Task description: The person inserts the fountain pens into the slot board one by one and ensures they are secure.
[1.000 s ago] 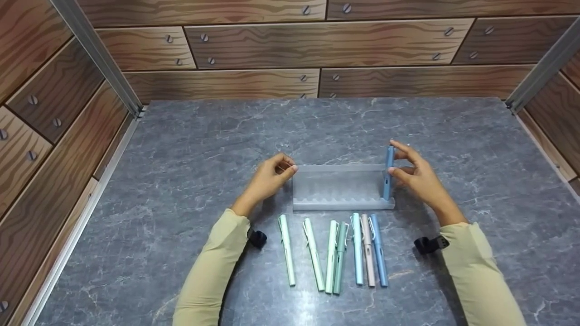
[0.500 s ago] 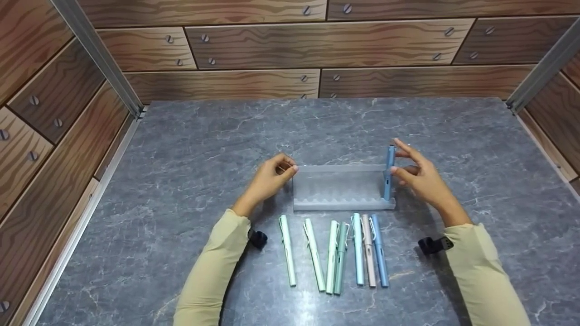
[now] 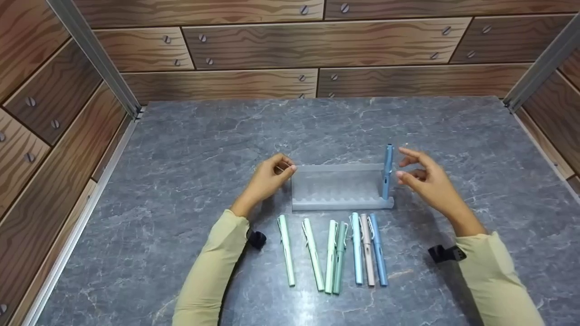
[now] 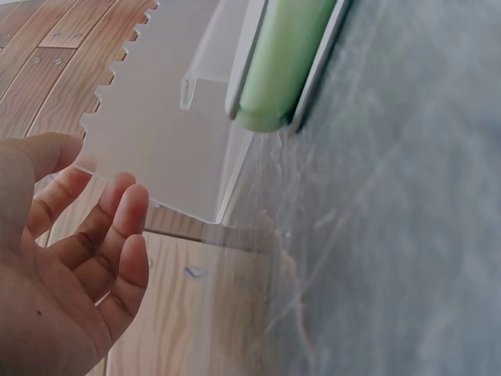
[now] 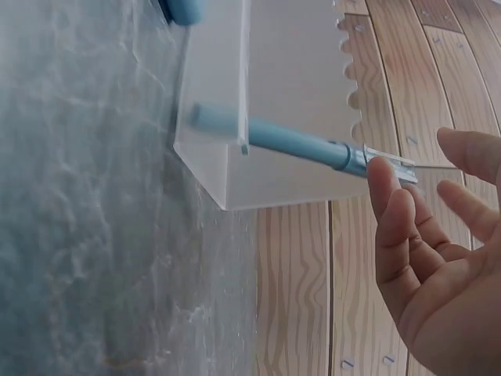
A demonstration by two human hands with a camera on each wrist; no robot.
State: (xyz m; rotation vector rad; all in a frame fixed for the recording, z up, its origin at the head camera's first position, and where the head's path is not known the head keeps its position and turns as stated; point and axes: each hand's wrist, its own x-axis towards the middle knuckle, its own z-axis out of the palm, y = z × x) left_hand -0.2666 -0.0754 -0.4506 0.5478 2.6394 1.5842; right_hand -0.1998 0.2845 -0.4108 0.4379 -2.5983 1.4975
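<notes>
A translucent notched pen rack (image 3: 335, 183) stands on the table. My left hand (image 3: 273, 177) pinches its upper left corner; in the left wrist view the thumb lies on the near face of the panel (image 4: 172, 141), with the index finger behind. One blue fountain pen (image 3: 388, 172) leans upright in the rack's rightmost notch, clip toward the top. My right hand (image 3: 426, 179) is just right of that pen, fingers parted and holding nothing. In the right wrist view the fingertips overlap the capped end of the pen (image 5: 297, 145).
In front of the rack several capped pens lie on the marbled grey table (image 3: 217, 131): light green pens (image 3: 287, 251), a dark green pen (image 3: 340, 258), a light blue pen (image 3: 357, 249), a pinkish-grey pen (image 3: 367, 251) and a blue pen (image 3: 379, 251). Wood-patterned panels (image 3: 253, 45) enclose the table.
My right hand has let go of the upright blue pen and moved right, away from it. The pen stays in its notch. My left hand keeps its grip on the rack corner.
</notes>
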